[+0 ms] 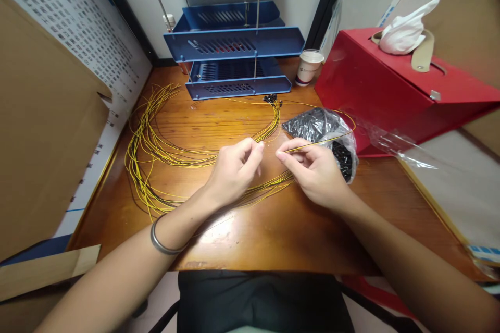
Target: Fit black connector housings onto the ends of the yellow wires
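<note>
Head view looked down on a glossy, reddish-brown wooden desk with visible grain and a worn front edge. The left hand hovered over the middle of the desk, its thumb and forefinger pinched together at the tips on something too small to make out. The right hand sat just beside it, fingertips nearly meeting the left's, thumb and forefinger clamped on the end of a single thin yellow wire, which ran from the pinch toward the right edge and arched over a crinkled clear plastic bag of small black parts. That bag lay touching the back of the right hand. A plain metal bangle circled the left wrist.

Beneath both hands passed a loose bundle of long yellow wires, sweeping in wide loops toward the left edge and curving back to the rear, where small black tips clustered near a blue slotted plastic tray stack on thin metal posts at the back edge. A white paper cup stood beside the trays. At the right rear corner rested a matte red cardboard box with white tissue on top, and brown corrugated cardboard leaned along the left edge.
</note>
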A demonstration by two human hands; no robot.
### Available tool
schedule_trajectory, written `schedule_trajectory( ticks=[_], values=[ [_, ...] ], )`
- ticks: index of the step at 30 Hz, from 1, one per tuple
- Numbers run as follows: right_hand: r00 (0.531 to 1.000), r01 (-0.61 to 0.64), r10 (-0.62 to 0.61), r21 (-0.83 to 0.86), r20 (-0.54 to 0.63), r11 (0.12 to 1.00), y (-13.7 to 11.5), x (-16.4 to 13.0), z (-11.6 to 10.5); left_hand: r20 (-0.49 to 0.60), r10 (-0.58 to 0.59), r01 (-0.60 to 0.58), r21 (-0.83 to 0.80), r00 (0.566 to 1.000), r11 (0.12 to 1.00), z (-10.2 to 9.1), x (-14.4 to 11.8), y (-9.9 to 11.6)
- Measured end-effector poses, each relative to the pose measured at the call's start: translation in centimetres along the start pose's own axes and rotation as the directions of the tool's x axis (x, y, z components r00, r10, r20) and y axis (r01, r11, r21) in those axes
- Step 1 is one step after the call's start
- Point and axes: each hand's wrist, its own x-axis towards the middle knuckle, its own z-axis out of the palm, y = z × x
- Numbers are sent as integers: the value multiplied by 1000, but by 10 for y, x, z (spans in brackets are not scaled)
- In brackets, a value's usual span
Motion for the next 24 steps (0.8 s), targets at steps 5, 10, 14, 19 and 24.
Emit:
schedule_trajectory(
  ticks=[5, 10, 14, 19, 24],
  values=[
    [999, -40, 42, 52, -29, 998, -5, 1, -1, -16, 57, -55, 73, 998, 996, -1, 2, -7],
    [998, -51, 52, 34, -36, 998, -7, 1, -2, 32, 207, -210, 144, 978, 967, 0, -1, -7],
    [999, -43, 43, 5, -26, 999, -5, 1, -1, -11, 234, -231, 116, 972, 966, 0, -2, -4],
    [999, -46, 46, 5, -7, 999, -2, 1, 0, 20, 159, -160, 77, 987, 984, -1, -1, 0],
    [999, -40, 40, 3, 1, 999, -2, 0, 0, 59, 123, -127, 66, 991, 990, -1, -1, 3]
  ],
)
